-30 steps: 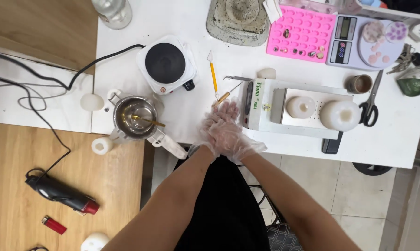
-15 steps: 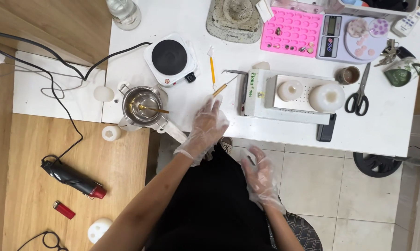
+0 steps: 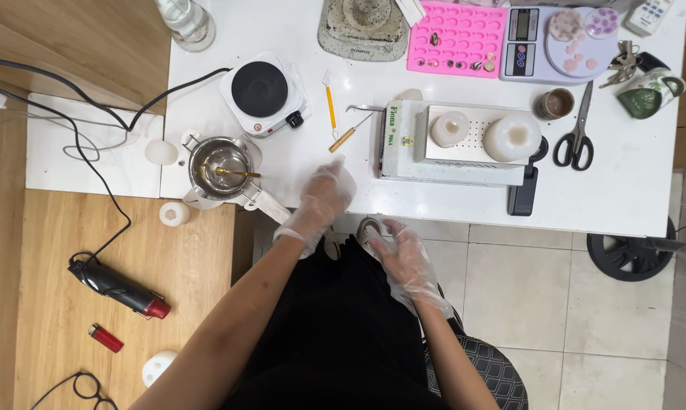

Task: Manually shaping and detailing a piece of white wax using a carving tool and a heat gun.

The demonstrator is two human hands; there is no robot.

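Hovering over the front edge of a white table point(image 3: 449, 45), a person's gloved left hand point(image 3: 324, 191) spreads open and holds nothing, its fingertips pointing toward a wooden-handled pick point(image 3: 348, 134) that lies apart from them at about one o'clock. The pick is slim, with a tan handle and a thin metal tip, set at a slant beside a yellow-handled spatula tool point(image 3: 330, 105). At nine o'clock from the hand stands a steel melting pot point(image 3: 220, 168) with a small spoon inside, its handle running toward the wrist. At three o'clock sits a white box-shaped machine point(image 3: 455, 144) carrying two round white candles. The gloved right hand point(image 3: 406, 260) hangs below the table edge over the lap, fingers loosely open and empty. Bare tabletop lies between pot and machine.
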